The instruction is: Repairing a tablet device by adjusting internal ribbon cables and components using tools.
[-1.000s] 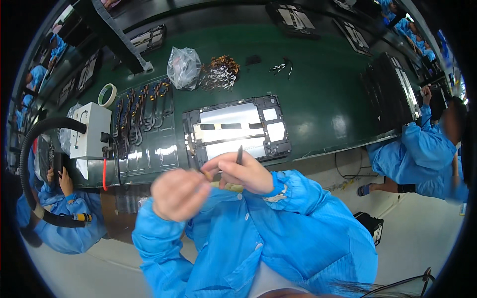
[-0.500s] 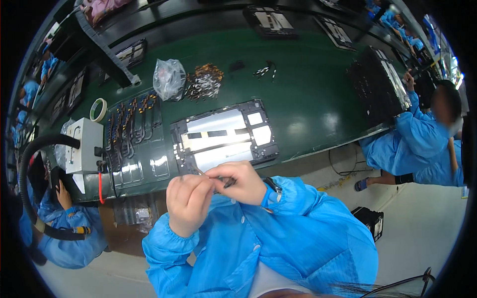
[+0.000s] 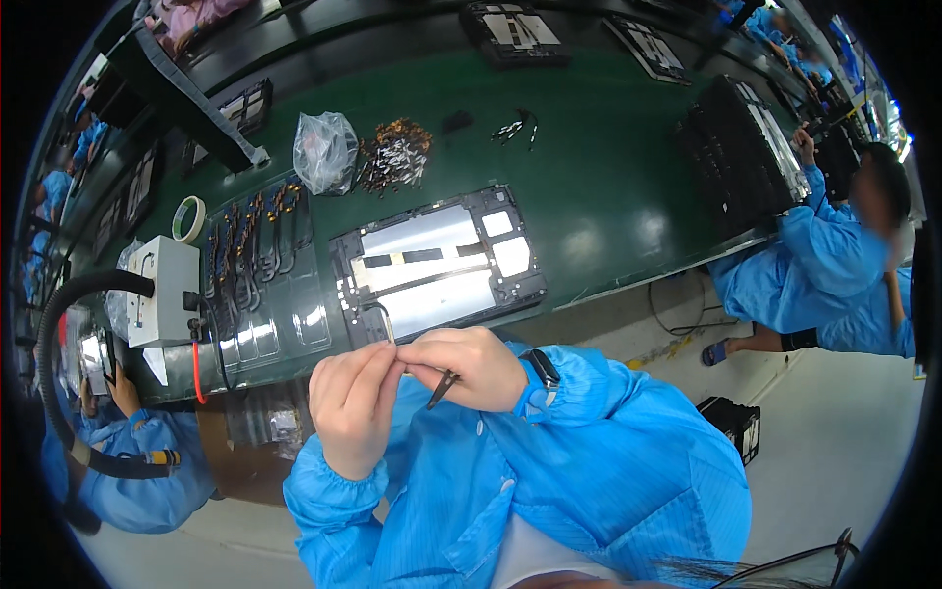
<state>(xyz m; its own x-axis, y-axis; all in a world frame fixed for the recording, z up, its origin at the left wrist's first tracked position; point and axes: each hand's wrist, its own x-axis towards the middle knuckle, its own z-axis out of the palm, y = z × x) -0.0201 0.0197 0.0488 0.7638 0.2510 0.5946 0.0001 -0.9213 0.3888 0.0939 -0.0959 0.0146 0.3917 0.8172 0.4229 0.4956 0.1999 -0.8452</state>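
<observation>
My left hand (image 3: 348, 404) and my right hand (image 3: 469, 367) meet fingertip to fingertip just in front of the table edge. A short, thin dark cable (image 3: 386, 316) sticks up from the left hand's pinch, its upper end curved. The right fingertips press close against the same spot, partly hiding what is pinched. Dark tweezers (image 3: 444, 389) lie in the right hand, angled down toward me. Just beyond the fingers is an opened flat device (image 3: 427, 306), with a black frame, silver panels and dark strips across it.
At left, a clear tray (image 3: 257, 339) holds several cables, beside a white box (image 3: 165, 293) with a hose and a tape roll (image 3: 188, 219). Behind lie a plastic bag (image 3: 325, 153) and a pile of small parts (image 3: 394, 157). Stacked devices (image 3: 738, 157) and a co-worker (image 3: 814, 260) are at right.
The thin cable now shows above my fingertips. My left hand has shifted slightly left, and the tweezers now point downward from my right hand.
</observation>
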